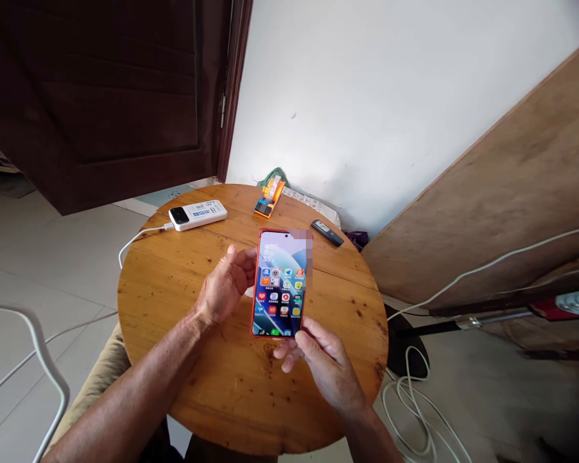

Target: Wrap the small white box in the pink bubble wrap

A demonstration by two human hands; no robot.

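Note:
A smartphone [280, 286] in a red case is held tilted up above the round wooden table, its lit screen showing rows of app icons. At its lower right corner my right hand [325, 360] grips it, thumb on the front edge and fingers beneath. My left hand [224, 286] is at the phone's left side, with its fingers reaching behind the edge and its thumb raised off the screen. The left fingertips are hidden by the phone. A small white thing [249, 292] shows partly between my left hand and the phone; I cannot make out what it is.
On the wooden table [207, 392] lie a white power bank [200, 214] with a plugged-in cable, an orange tape dispenser [270, 196] and a dark remote control [327, 233]. Behind are a white wall and a dark door [125, 96]. A coiled white cable [415, 399] lies on the floor at right.

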